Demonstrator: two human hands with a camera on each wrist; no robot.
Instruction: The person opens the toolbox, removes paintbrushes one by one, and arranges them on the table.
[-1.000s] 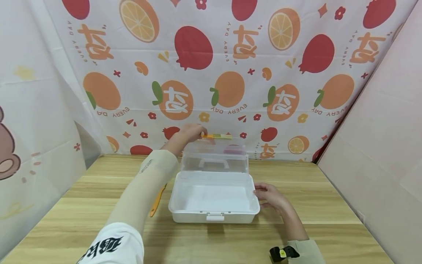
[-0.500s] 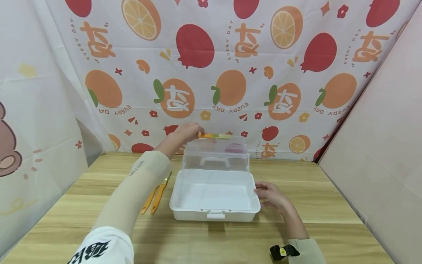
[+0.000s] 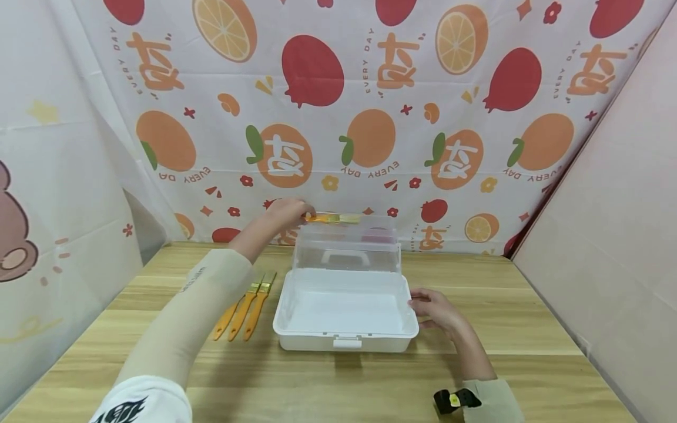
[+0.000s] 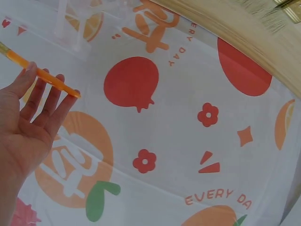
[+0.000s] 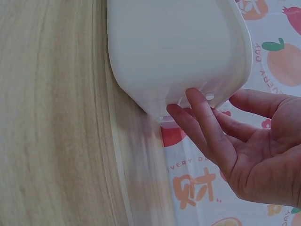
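Note:
My left hand [image 3: 288, 212] pinches a paintbrush [image 3: 333, 218] by its orange handle, thumb against fingers, bristles pointing right. It is raised at the back left, level with the top of the upright clear lid [image 3: 346, 255]. The left wrist view shows the orange handle [image 4: 59, 83] lying across the fingertips. A white plastic storage box [image 3: 346, 343] stands open at the middle of the table, nothing inside. At its right side my right hand [image 3: 436, 308] holds the wall, fingertips on the outside and thumb at the rim, as the right wrist view shows with the hand [image 5: 244, 155] close up.
Three orange-handled paintbrushes [image 3: 256, 311] lie side by side on the wooden table [image 3: 296, 388], left of the box, partly behind the left forearm. A fruit-print cloth [image 3: 233, 135] hangs behind the table, and pale cloth walls [image 3: 608, 205] stand at both sides.
My left hand has moved left with the paintbrush. Its forearm has shifted left too, uncovering more paintbrushes on the table. The right hand stays at the box.

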